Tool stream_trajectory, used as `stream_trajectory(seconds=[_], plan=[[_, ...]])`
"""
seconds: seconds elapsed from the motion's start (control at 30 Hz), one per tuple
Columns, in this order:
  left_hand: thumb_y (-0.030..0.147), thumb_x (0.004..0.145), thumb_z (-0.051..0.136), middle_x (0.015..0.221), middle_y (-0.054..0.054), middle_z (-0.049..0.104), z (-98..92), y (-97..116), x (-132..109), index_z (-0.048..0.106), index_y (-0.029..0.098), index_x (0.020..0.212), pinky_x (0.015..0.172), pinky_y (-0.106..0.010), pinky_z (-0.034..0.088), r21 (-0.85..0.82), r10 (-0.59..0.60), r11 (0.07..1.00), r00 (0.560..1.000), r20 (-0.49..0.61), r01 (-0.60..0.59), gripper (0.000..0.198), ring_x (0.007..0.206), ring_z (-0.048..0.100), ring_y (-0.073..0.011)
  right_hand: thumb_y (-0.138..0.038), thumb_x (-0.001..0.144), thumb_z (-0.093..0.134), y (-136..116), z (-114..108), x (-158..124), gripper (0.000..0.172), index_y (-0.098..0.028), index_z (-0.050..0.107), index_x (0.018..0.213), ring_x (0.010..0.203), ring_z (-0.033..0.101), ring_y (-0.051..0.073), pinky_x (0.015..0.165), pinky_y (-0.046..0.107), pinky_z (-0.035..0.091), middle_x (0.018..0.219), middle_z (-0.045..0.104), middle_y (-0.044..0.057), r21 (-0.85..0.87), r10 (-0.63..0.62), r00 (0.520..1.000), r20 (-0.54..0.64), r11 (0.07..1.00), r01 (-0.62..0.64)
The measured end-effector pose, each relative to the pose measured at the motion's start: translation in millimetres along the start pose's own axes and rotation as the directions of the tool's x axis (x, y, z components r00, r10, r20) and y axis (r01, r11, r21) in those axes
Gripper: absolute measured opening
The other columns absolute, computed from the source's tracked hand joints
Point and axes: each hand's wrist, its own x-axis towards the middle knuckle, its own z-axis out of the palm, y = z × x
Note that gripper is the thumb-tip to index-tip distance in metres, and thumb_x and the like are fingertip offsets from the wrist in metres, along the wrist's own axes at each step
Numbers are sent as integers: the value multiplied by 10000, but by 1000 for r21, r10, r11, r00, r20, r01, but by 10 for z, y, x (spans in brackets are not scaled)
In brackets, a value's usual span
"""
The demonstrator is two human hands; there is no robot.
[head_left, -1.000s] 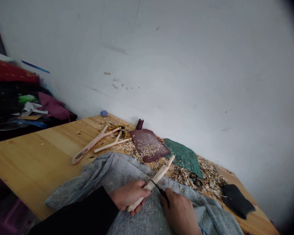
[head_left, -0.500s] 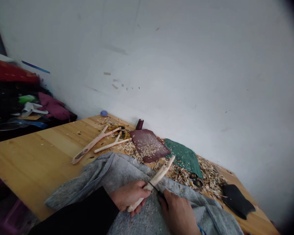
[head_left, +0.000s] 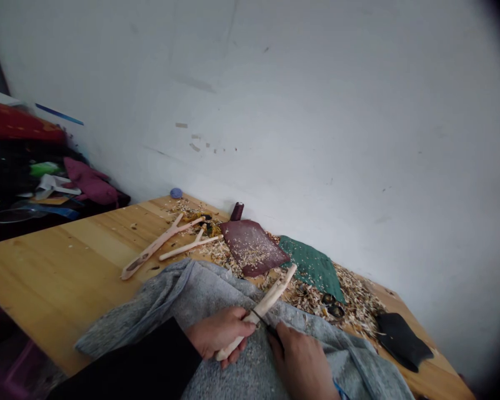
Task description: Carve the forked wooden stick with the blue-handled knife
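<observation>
My left hand (head_left: 220, 335) is wrapped round the lower end of a pale, peeled stick (head_left: 270, 297), which slants up to the right. In my right hand (head_left: 302, 355) is a knife (head_left: 266, 324) with a dark handle, mostly hidden by the fingers. Its thin blade lies across the stick just above my left thumb, touching the wood. Under both hands a grey cloth (head_left: 216, 289) spreads over the table's front edge.
On the wooden table (head_left: 66, 261) lie two forked sticks (head_left: 154, 247), a maroon sheet (head_left: 252, 244), a green sheet (head_left: 312, 266) and a black piece (head_left: 404, 340). Wood shavings (head_left: 358, 300) cover the back right. A dark thread spool (head_left: 237, 211) stands by the wall (head_left: 316, 139).
Almost nothing differs. The whole view has shifted very slightly; both hands, the stick and the knife keep the same pose.
</observation>
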Motion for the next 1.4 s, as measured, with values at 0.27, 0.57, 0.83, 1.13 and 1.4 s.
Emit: stream_trajectory(seconds=[0.27,0.57,0.83,1.13,1.4], plan=[[314,892,451,630,68,513,-8,-33,50,411,239,918,357,-213,345,5,-14,1000,1000,9,14,88,371,420,-87,-302,1034,390,108,-113,22,285,-237,663,985,775,746,234,587,278,449,853,764,44,-46,203,979,-33,978,-204],[280,913,413,620,70,513,-4,-30,28,415,231,926,367,-201,334,6,-8,1000,1000,-6,8,51,372,428,-84,-275,1018,398,7,-9,9,278,-239,670,975,832,739,239,658,295,468,893,762,35,17,19,999,33,1000,-20],[273,922,410,642,78,507,-10,-21,47,419,236,930,367,-208,344,26,-25,999,1000,17,25,39,380,435,-84,-308,1033,382,127,-86,39,289,-243,660,987,785,743,237,603,287,438,863,765,44,-34,188,982,-11,982,-188],[257,923,407,630,86,500,35,66,-34,412,236,913,398,-215,341,44,-41,998,999,-27,43,24,395,424,-80,-285,1015,455,73,2,17,227,-256,667,940,811,739,212,622,268,435,885,765,7,-4,-1,1000,-17,1000,1],[255,924,418,618,88,512,29,51,-47,417,237,893,421,-207,317,22,-24,999,999,-28,24,36,389,426,-73,-261,1002,481,73,-81,32,206,-253,679,944,826,741,221,618,264,417,879,770,20,-23,48,998,46,999,-47]])
